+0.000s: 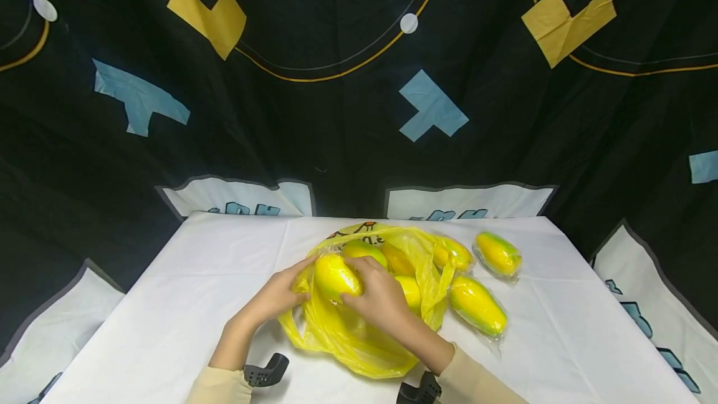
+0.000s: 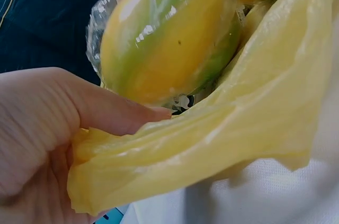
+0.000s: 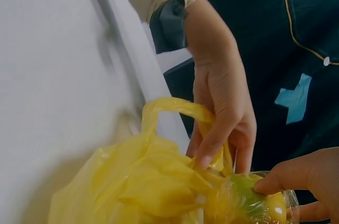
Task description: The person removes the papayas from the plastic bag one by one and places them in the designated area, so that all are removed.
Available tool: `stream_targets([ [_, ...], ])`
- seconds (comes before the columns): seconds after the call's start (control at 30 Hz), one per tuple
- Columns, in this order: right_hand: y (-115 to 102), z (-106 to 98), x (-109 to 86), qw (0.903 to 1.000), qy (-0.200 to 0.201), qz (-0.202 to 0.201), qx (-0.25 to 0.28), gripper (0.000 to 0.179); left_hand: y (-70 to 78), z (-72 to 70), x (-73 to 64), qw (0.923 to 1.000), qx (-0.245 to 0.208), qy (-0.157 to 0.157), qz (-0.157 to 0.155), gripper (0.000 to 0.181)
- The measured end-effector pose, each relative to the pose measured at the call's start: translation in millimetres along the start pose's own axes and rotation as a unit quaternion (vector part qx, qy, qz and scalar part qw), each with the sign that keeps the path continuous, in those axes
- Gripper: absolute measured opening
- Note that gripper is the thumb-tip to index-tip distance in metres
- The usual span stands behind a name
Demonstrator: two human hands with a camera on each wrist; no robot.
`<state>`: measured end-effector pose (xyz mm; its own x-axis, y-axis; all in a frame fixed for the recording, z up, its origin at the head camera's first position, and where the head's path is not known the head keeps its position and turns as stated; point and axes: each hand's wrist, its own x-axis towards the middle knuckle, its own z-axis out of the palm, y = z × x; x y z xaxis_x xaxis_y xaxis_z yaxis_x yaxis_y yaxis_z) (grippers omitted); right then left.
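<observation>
My right hand (image 1: 377, 288) grips an oblong yellow-green fruit (image 1: 335, 276) in clear wrap, thumb on its near side. The fruit is at the mouth of a yellow plastic bag (image 1: 359, 338). At the mouth's left side, my left hand (image 1: 278, 292) pinches the bag's edge. The left wrist view shows the left thumb (image 2: 114, 113) lying over the folded yellow film, just below the wrapped fruit (image 2: 164, 44). In the right wrist view, a handle loop (image 3: 177, 105) stands up beside the left hand (image 3: 225, 97). Several similar fruits (image 1: 397, 259) lie inside the bag.
Right of the bag, one wrapped fruit (image 1: 478, 305) lies close by and another (image 1: 498, 254) farther back. A third fruit (image 1: 455, 254) sits at the bag's right edge. A white cloth covers the table (image 1: 213, 267); a dark printed curtain (image 1: 325, 136) hangs behind.
</observation>
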<state>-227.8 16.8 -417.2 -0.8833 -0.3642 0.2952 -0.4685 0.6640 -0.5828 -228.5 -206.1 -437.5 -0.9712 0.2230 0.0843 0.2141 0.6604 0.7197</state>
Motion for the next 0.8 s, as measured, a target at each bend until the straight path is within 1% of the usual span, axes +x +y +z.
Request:
stream_targets([
  [0.2, 1, -11, -9.0, 0.9994, -0.008, 0.007, 0.031, 0.060, 0.9, -0.1, -0.3, 1.0000, -0.001, 0.003, -0.002, 0.071],
  [0.37, 2, -22, -15.8, 0.9985, -0.007, 0.012, 0.053, 0.059, 0.6, -0.2, -0.5, 1.0000, 0.001, 0.005, 0.000, 0.071],
  [0.5, 5, -29, -20.5, 0.9984, -0.005, 0.014, 0.055, 0.058, 0.0, -0.2, -0.4, 1.0000, 0.004, 0.004, -0.001, 0.070],
  [0.6, 9, -32, -24.6, 0.9989, -0.001, 0.008, 0.047, 0.057, 0.1, -0.2, -0.3, 1.0000, 0.006, 0.004, -0.004, 0.069],
  [0.8, 17, -39, -36.6, 0.9988, 0.005, 0.003, 0.049, 0.057, 0.6, 0.4, -0.2, 0.9999, 0.006, 0.004, -0.010, 0.067],
])
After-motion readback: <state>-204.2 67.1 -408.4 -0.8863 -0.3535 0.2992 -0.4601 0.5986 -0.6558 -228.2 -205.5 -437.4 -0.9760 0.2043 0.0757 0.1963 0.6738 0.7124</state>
